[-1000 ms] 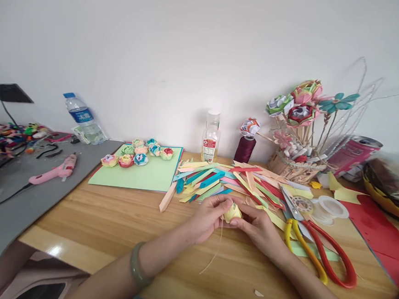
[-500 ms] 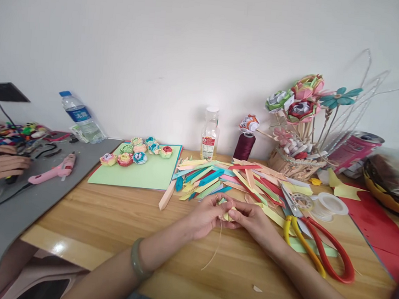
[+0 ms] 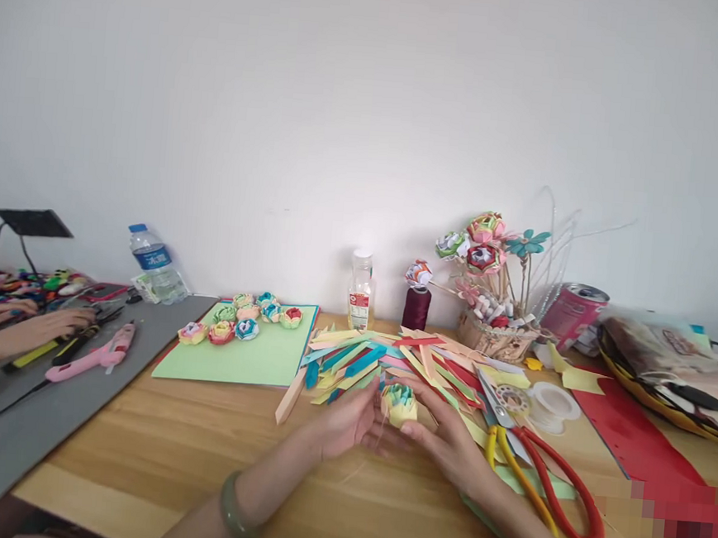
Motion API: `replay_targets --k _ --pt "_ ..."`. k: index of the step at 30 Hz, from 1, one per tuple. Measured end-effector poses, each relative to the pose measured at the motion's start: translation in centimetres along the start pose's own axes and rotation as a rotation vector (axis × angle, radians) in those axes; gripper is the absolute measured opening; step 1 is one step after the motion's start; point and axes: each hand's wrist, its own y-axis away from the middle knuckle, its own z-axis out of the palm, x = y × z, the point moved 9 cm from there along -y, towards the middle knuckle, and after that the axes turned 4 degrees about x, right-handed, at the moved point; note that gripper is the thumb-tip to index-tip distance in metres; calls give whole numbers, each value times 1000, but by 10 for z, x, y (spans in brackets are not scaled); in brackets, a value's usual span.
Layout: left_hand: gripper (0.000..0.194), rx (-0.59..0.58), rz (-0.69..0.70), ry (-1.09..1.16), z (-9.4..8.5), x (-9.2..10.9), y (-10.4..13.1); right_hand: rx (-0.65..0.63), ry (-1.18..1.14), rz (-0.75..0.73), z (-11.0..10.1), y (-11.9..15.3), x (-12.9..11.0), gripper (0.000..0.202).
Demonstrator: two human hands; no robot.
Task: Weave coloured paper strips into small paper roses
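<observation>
Yellow paper flower (image 3: 400, 406) grasped at the near side of the strip pile (image 3: 368, 358)

It has a blue-green centre, turned upward. The right hand (image 3: 445, 438) grasps it, thumb and fingers around its side. The left hand (image 3: 350, 424) lies just beside it, fingers loosely parted; whether they touch the flower, I cannot tell.

Right of the strip pile lie scissors (image 3: 527, 436) with red and yellow handles, and a clear spool (image 3: 552, 407). Behind the pile, a glass bottle (image 3: 359, 309) and a purple thread cone (image 3: 416, 308) stand upright on the bench (image 3: 197, 430). Left of the pile, more paper flowers (image 3: 246, 329) rest on a green sheet (image 3: 233, 367). Farther left, a co-worker's hand (image 3: 46, 332) is near a pink glue gun (image 3: 91, 361).
</observation>
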Motion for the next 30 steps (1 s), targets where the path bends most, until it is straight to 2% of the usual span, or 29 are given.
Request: replay_targets --k 2,4,6,8,10,13,16,19,21,26,30 --pt "48 -23 -7 20 2 -3 0 -35 75 -38 2 1 -2 47" --pt "37 37 73 67 -4 4 -1 1 63 -23 -1 0 2 51" --pt "27 102 186 133 -10 16 0 78 -37 72 -6 -1 12 53" --pt "21 110 265 212 -10 26 3 82 -209 218 -2 -1 27 54" --pt "22 99 317 259 -7 34 5 16 -420 362 9 3 36 57" --pt "35 124 380 298 -7 41 9 -102 -666 525 27 11 35 60" --pt "26 163 381 267 -9 40 9 -238 -719 630 42 19 29 53" --pt "22 249 385 213 -18 38 9 -297 -721 658 47 21 26 49" --pt "27 288 348 208 -22 35 8 -267 -673 660 43 19 29 48" --pt "29 344 293 276 -32 32 7 -31 -551 555 17 9 30 41" --pt "33 327 209 346 -30 26 4 -2 -552 559 12 8 26 40"
